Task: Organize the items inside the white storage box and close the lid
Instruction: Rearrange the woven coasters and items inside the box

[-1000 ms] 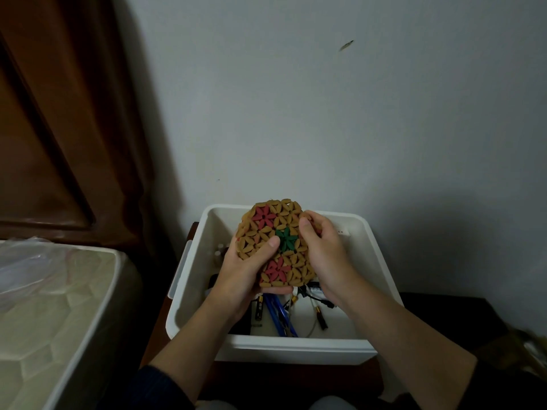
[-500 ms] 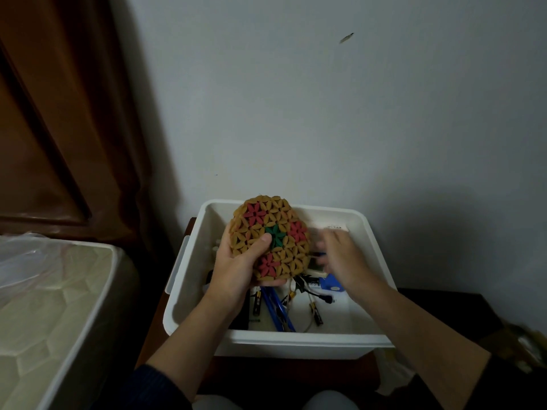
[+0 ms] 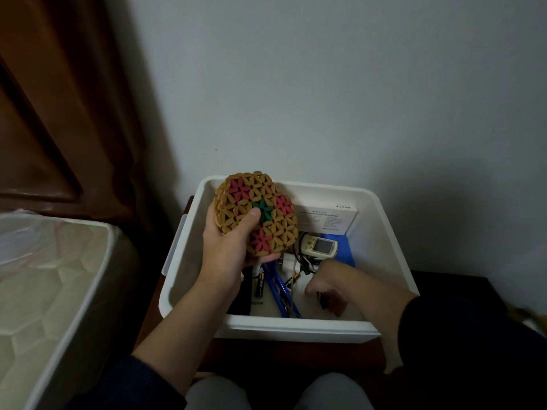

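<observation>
White storage box (image 3: 393,247), lid off, on a dark stand against the wall. Far right inside: white carton (image 3: 325,218), print too small to read. Left hand (image 3: 233,247) grips a beaded flower-pattern mat (image 3: 257,214) above the box. Right hand (image 3: 328,287), fingers curled down among cables; grasp cannot be told. Battery (image 3: 260,287) lies near left.

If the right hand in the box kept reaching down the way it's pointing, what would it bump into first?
Most likely the small dark clip-like item right under its fingers, then the white storage box floor. The right hand hides the contact, so depth is uncertain; it may already be touching.
</observation>
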`<state>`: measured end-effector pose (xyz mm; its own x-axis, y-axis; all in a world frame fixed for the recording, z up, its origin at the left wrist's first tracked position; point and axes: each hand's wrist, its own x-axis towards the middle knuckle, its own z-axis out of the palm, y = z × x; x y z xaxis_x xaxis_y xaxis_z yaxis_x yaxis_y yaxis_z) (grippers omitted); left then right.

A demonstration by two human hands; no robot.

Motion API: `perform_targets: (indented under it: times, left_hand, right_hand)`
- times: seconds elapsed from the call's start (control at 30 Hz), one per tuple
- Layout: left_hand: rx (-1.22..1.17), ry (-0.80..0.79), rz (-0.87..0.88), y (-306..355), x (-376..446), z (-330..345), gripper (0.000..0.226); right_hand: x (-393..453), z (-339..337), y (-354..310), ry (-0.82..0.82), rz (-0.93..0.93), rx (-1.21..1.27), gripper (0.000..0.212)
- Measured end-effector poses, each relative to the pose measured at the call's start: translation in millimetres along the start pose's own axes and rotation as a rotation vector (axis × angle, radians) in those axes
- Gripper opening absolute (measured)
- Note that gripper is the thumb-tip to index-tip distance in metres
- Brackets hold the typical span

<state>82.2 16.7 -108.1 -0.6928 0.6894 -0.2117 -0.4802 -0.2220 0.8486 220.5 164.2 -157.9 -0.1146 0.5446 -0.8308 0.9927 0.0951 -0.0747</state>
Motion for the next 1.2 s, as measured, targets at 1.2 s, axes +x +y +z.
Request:
perform_targets:
  times: [1.2]
  left_hand:
    - [0.018,-0.119,-0.095,-5,-2,5,0.054]
  right_hand:
    - [-30,-63,-11,-0.352,-0.663,0.992,0.086]
